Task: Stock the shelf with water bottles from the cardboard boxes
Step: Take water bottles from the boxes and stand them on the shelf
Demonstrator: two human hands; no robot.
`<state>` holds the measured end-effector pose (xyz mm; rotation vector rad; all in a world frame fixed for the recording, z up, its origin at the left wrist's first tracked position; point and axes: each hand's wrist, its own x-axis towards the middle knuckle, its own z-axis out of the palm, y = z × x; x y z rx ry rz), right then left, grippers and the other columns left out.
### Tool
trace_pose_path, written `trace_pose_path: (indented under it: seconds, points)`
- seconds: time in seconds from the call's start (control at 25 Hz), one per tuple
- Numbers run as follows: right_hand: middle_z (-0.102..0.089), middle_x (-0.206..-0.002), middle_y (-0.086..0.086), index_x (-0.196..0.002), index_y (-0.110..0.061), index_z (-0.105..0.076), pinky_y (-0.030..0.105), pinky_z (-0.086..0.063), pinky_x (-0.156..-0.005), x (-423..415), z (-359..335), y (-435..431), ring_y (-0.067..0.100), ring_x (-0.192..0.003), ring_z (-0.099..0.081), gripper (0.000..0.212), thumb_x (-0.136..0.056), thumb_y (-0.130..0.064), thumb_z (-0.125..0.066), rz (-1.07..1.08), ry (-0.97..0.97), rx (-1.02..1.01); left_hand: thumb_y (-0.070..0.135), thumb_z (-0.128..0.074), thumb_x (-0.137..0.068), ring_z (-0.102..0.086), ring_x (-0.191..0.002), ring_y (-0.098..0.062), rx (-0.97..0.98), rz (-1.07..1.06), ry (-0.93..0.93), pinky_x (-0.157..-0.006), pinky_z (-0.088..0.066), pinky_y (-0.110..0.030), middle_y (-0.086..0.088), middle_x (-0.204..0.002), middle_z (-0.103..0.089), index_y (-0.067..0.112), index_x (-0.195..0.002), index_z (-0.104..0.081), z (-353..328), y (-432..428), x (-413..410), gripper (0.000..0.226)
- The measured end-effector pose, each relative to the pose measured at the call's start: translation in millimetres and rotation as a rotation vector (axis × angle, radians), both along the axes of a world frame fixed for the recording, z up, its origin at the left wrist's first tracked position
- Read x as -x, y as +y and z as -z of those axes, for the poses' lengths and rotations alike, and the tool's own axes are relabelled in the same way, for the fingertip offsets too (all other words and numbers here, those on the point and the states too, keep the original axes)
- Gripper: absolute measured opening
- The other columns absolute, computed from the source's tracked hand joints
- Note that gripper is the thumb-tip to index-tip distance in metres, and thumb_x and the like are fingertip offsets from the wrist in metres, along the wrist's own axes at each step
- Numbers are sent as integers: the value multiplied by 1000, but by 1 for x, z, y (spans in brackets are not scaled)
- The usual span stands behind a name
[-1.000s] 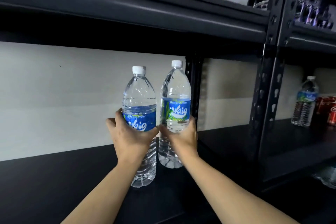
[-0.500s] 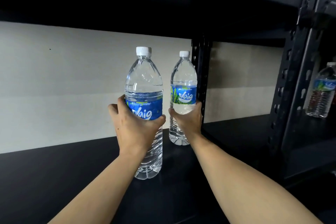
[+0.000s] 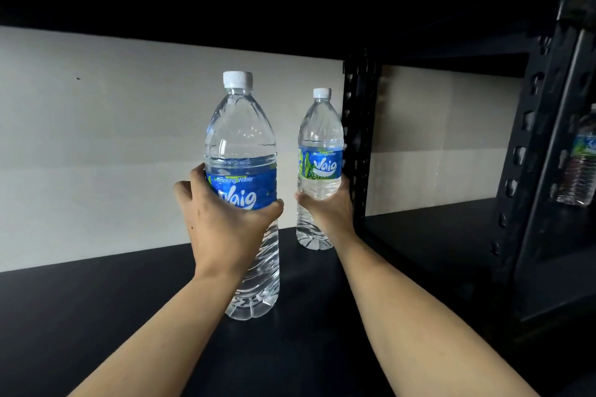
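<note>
Bottles are being set down on the shelf board point(image 3: 96, 316), so the putting-down step is judged to be in hand. A big water bottle point(image 3: 242, 135) is gripped round its blue label point(image 3: 254, 185) by the left hand point(image 3: 222, 232). It is held well to the left of the black post point(image 3: 358, 138) and nearer the front. Whether its bottom is on the board or just above it cannot be told.

A second water bottle point(image 3: 320, 126) is held low on its body by the right hand point(image 3: 327, 213). It is placed just left of the black post, far back by the wall point(image 3: 96, 138). Its bottom seems to be touching the board. Each hand is wrapped tight round its own bottle, and the two hands are kept apart.

Both bottles are kept upright, and their white caps point(image 3: 238, 79) are screwed on. Clear water is seen inside each one, up past the label.

Next, the bottles need to be stood flat and let go gently, so that neither is knocked over. After that, more bottles are to be fetched from the cardboard boxes, which are not seen. A third water bottle point(image 3: 580, 164) is seen well to the right of the black post.
</note>
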<state>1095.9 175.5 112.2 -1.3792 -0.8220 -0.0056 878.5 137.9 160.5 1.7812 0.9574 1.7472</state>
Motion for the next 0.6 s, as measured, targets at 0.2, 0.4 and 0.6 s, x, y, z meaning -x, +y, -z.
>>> trace_pose_path:
  seconds: [0.2, 0.4, 0.6]
  points:
    - [-66, -112, -6, -121, -27, -46, 13, -47, -81, -5, 1, 5, 8, -100, -65, 74, -62, -21, -90, -26, 14, -20, 23, -93, -51, -33, -84, 1, -14, 14, -3, -76, -27, -5, 0, -112, -40, 14, -122, -46, 2, 3, -6, 85]
    - [-65, -117, -8, -126, -24, -48, 28, -51, -95, -7, 13, 4, 6, -106, -64, 81, -58, -37, -90, -100, 48, 55, 20, -93, -52, -32, -74, -1, 18, 4, -27, -76, -26, -4, -2, -114, -39, 13, -123, -46, 0, 2, -10, 86]
    - [-63, -121, -11, -129, -25, -51, 26, -46, -95, -7, 1, -33, 14, -115, -61, 67, -70, -44, -77, -147, -94, 516, 19, -91, -53, -44, -77, -1, 66, -7, -34, -78, -32, -13, -3, -117, -39, 15, -124, -44, -3, 2, -16, 85]
